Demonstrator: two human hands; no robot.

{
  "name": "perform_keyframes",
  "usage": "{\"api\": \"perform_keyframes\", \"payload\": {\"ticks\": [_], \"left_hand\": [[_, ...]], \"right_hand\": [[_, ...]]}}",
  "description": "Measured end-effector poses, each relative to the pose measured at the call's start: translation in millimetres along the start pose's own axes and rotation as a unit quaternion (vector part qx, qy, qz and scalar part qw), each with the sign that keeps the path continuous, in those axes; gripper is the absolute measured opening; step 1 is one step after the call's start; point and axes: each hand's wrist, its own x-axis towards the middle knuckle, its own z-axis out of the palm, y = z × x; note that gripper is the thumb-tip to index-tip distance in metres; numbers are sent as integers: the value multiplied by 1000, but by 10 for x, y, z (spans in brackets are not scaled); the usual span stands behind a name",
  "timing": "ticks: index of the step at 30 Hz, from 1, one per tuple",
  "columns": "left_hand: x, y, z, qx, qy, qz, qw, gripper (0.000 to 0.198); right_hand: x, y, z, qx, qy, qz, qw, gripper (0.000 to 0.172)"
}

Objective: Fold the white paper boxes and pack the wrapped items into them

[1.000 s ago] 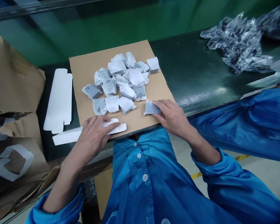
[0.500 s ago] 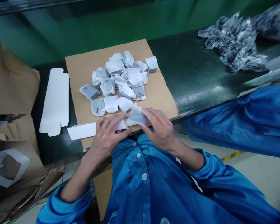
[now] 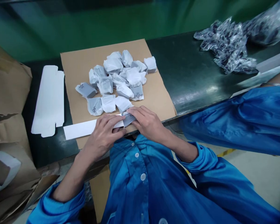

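Observation:
A long, narrow white box (image 3: 80,129) lies along the front of a cardboard sheet (image 3: 157,102). My left hand (image 3: 105,130) is closed around its right part. At that end of the box, my right hand (image 3: 146,123) grips a small grey block in a translucent bag (image 3: 128,119). The block meets the box's right opening; how far it sits inside is hidden by my fingers. Just beyond my hands, several similar wrapped blocks (image 3: 113,66) are heaped on the cardboard, some with printed marks.
A flattened white carton (image 3: 49,99) lies left of the cardboard on the dark table (image 3: 189,71). Brown paper packaging (image 3: 8,90) stands at far left. Crumpled clear plastic (image 3: 228,46) is at back right. Another person's blue sleeve (image 3: 252,121) reaches in from the right.
My right hand has moved left with the wrapped block, bringing it against the white box's end. My left hand stays on the box. The whole view has shifted slightly.

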Motion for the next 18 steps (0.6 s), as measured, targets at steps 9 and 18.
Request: {"api": "perform_keyframes", "payload": {"ticks": [9, 18], "left_hand": [[-83, 0, 61, -12, 33, -34, 999, 27], [24, 220, 89, -11, 153, -65, 986, 31]], "right_hand": [[-19, -393, 185, 235, 68, 165, 955, 56], [204, -331, 260, 480, 114, 282, 823, 49]]}}
